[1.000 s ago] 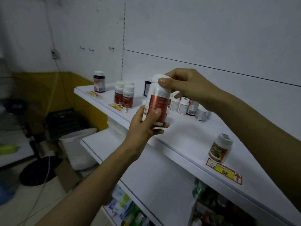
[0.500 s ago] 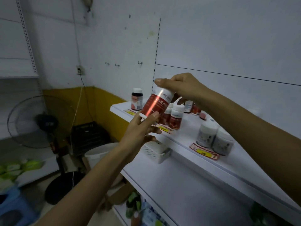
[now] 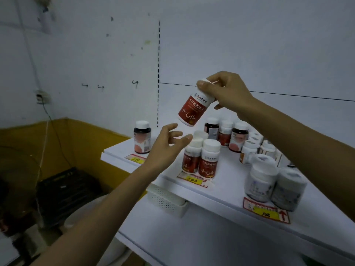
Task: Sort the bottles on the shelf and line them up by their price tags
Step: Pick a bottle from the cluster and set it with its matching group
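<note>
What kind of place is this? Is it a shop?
Most likely a small shop or pharmacy. The white shelf carries yellow price tags along its front edge, with bottles standing behind them. The right hand holds one red-label bottle above them.

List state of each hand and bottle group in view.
held red-label bottle: tilted, in the air above the shelf.
right hand: grips that bottle's cap end.
left hand: open, fingers spread, below that bottle, not touching it.
shelved red-label bottles: upright, capped, behind a yellow price tag.
dark bottle: upright, capped, alone at the left end.
white bottle pair: upright, capped.
</note>
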The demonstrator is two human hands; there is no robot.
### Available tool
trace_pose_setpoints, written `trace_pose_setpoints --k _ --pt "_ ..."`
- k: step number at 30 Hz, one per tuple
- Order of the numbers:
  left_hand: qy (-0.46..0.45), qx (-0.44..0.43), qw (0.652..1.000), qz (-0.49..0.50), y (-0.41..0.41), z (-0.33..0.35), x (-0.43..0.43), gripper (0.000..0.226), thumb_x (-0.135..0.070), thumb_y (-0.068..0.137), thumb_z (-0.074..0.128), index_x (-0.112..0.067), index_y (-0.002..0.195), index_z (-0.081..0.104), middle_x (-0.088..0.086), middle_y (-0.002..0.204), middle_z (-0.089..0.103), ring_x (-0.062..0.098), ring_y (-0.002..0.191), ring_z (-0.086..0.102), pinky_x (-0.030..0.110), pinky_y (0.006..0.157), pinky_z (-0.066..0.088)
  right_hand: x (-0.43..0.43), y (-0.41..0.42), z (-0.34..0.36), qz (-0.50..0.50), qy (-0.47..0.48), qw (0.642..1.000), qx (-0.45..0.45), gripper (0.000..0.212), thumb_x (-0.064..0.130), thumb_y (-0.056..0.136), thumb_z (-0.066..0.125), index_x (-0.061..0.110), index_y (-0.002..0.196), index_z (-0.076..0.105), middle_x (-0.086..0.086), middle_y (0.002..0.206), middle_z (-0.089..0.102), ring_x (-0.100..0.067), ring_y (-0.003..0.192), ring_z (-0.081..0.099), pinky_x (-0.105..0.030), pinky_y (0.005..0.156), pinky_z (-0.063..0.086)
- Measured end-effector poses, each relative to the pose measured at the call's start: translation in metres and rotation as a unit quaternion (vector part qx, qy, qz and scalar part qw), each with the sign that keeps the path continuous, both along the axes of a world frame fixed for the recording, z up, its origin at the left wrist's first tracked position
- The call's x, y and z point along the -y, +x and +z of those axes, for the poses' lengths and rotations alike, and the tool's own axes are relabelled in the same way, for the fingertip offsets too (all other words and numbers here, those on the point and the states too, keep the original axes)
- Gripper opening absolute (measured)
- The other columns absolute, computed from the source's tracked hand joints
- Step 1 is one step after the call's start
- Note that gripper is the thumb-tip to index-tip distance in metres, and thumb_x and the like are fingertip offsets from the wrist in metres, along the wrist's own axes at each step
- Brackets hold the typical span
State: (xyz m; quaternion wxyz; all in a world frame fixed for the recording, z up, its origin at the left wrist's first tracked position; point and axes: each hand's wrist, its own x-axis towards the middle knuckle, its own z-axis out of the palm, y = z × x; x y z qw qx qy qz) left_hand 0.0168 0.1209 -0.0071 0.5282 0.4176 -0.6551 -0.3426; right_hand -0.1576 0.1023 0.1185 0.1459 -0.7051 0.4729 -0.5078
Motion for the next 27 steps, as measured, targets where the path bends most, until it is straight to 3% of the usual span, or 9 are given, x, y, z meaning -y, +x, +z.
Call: trace_pose_setpoints --k 3,7,13,16,18,23,27 --pt "-0.034 0.062 0.997 0.02 -0.002 -0.013 0.03 0.061 -0.057 0.078 0.055 -0.033 0.13 0.036 -0.019 0.116 0.048 -0.007 0.098 0.049 0.008 0.068 0.038 0.037 -0.012 0.004 -0.068 0.004 0.997 -0.027 0.046 0.049 0.079 0.065 0.015 0.109 0.058 -0.006 0.109 0.062 -0.018 0.088 0.064 -0.034 0.067 0.058" --pt "-0.063 0.079 0.995 0.009 0.0 -0.018 0.06 0.061 -0.064 0.074 0.041 -0.034 0.128 0.039 -0.021 0.12 0.045 -0.007 0.102 0.047 -0.001 0.062 0.038 0.077 -0.025 -0.003 -0.143 0.009 0.982 -0.121 0.05 0.057 0.074 0.066 0.016 0.101 0.057 -0.002 0.106 0.06 -0.02 0.094 0.06 -0.043 0.079 0.054" --pt "-0.089 0.07 0.991 -0.065 -0.012 -0.007 0.103 0.046 -0.055 0.088 0.03 -0.033 0.122 0.051 -0.032 0.114 0.048 -0.029 0.098 0.04 -0.008 0.073 0.032 0.091 -0.043 -0.015 -0.203 0.094 0.935 -0.276 0.053 0.063 0.071 0.064 0.016 0.095 0.057 -0.001 0.091 0.063 -0.021 0.08 0.062 -0.038 0.071 0.053" --pt "-0.083 0.054 0.989 -0.113 -0.022 -0.001 0.125 0.037 -0.045 0.095 0.027 -0.034 0.118 0.054 -0.033 0.111 0.05 -0.023 0.102 0.045 0.0 0.081 0.037 0.089 -0.049 -0.025 -0.177 0.163 0.932 -0.272 0.047 0.056 0.074 0.066 0.017 0.097 0.057 0.0 0.083 0.064 -0.016 0.065 0.065 -0.026 0.046 0.049" --pt "-0.075 0.039 0.986 -0.145 -0.029 0.001 0.137 0.037 -0.043 0.097 0.027 -0.031 0.117 0.056 -0.031 0.109 0.051 -0.019 0.102 0.048 0.004 0.081 0.04 0.085 -0.052 -0.031 -0.175 0.193 0.933 -0.25 0.042 0.053 0.075 0.067 0.018 0.099 0.058 0.002 0.082 0.063 -0.014 0.064 0.065 -0.02 0.04 0.045" --pt "-0.015 0.035 0.968 -0.247 -0.041 -0.008 0.151 0.033 -0.036 0.098 0.032 -0.024 0.114 0.059 -0.027 0.101 0.056 -0.023 0.084 0.054 -0.002 0.063 0.04 0.077 -0.053 -0.048 -0.172 0.287 0.916 -0.221 0.035 0.041 0.079 0.068 0.017 0.102 0.058 -0.006 0.09 0.069 -0.018 0.063 0.07 -0.02 0.04 0.046" --pt "-0.02 0.029 0.961 -0.275 -0.042 -0.014 0.16 0.028 -0.032 0.096 0.039 -0.024 0.105 0.064 -0.02 0.098 0.063 -0.014 0.082 0.059 0.002 0.062 0.043 0.073 -0.052 -0.062 -0.172 0.32 0.911 -0.195 0.033 0.04 0.077 0.071 0.018 0.099 0.06 -0.007 0.091 0.07 -0.021 0.063 0.071 -0.025 0.047 0.052"
